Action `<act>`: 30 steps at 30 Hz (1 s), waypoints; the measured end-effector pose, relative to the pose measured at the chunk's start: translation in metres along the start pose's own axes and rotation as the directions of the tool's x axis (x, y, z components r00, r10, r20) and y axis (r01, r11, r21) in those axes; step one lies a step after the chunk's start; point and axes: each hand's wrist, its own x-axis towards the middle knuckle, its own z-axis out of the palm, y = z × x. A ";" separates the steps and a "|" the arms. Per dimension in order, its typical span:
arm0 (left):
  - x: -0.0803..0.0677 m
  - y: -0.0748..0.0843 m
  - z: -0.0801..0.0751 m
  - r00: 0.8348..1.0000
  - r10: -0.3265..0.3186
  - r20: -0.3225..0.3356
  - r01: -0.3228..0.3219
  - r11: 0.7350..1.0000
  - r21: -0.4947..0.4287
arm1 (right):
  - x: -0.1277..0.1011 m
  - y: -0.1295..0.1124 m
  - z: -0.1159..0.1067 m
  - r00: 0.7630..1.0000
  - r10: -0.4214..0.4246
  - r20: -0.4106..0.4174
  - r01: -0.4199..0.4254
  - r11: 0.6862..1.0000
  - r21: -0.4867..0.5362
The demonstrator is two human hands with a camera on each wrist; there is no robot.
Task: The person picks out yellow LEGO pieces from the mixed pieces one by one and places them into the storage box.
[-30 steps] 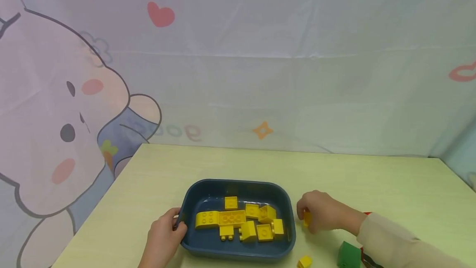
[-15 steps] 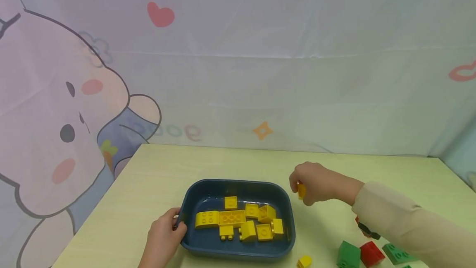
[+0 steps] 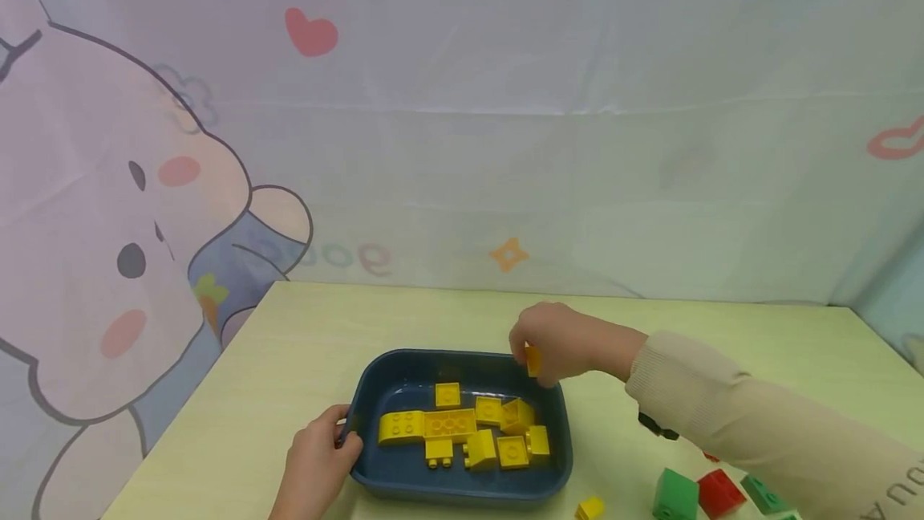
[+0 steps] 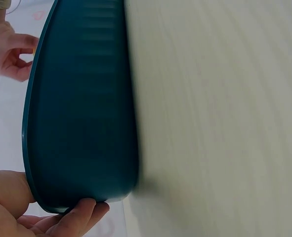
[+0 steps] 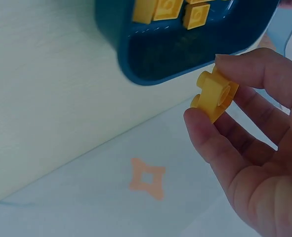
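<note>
Two hands show on my feed: my left hand [image 3: 318,456] grips the left rim of the blue tray [image 3: 404,367] on the bench [image 3: 303,343]. Yellow bricks [image 3: 462,432] lie inside. My right hand [image 3: 559,341] hovers over the tray's far right corner, fingers [image 5: 205,133] pinching a small yellow brick [image 3: 532,360]. Green and red bricks [image 3: 696,492] sit rightmost.

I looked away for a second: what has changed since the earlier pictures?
The right hand, pinching a small yellow brick, rose from the table right of the blue tray and moved left, over the tray's far right corner. The left hand keeps gripping the tray's left rim; the yellow bricks inside have not moved.
</note>
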 end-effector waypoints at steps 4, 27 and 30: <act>0.000 0.001 -0.001 1.000 -0.006 -0.003 0.006 1.000 0.002 | 0.012 -0.014 0.003 1.000 -0.012 0.013 0.012 1.000 -0.001; 0.000 0.000 0.001 1.000 0.000 0.000 0.000 1.000 -0.013 | 0.065 -0.056 0.056 0.996 -0.067 0.054 0.062 0.993 0.097; 0.000 0.001 0.001 1.000 -0.003 0.001 0.003 1.000 -0.014 | 0.069 -0.060 0.063 0.995 -0.058 0.081 0.049 0.993 0.107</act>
